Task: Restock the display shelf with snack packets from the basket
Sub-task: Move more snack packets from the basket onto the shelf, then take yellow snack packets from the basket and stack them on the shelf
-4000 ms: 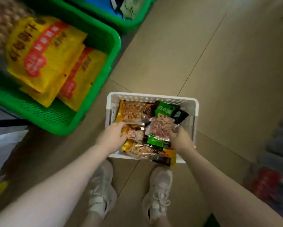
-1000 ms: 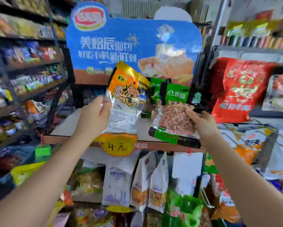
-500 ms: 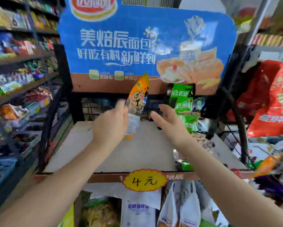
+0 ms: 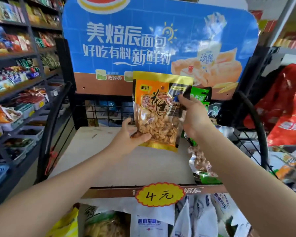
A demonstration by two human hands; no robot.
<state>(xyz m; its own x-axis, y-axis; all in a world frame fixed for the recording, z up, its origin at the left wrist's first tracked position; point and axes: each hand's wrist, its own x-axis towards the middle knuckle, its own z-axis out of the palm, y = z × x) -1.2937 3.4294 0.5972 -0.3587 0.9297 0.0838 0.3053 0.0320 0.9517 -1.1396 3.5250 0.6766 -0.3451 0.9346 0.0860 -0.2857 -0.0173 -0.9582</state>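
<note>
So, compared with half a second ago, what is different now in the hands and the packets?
The orange peanut packet is turned face-on, upright; the right hand, open before, now grips its right edge. The left hand still holds its lower corner. The green packets stay at the shelf back.

An orange-and-gold peanut packet (image 4: 158, 115) stands upright over the pale shelf (image 4: 113, 158), its clear window showing nuts. A green-edged packet (image 4: 202, 165) lies flat at the shelf's right front; more green ones (image 4: 201, 98) stand behind.

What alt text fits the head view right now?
Both hands hold an upright orange peanut packet above a wooden display shelf: left hand at its bottom, right hand at its side. Green packets stand behind.
</note>
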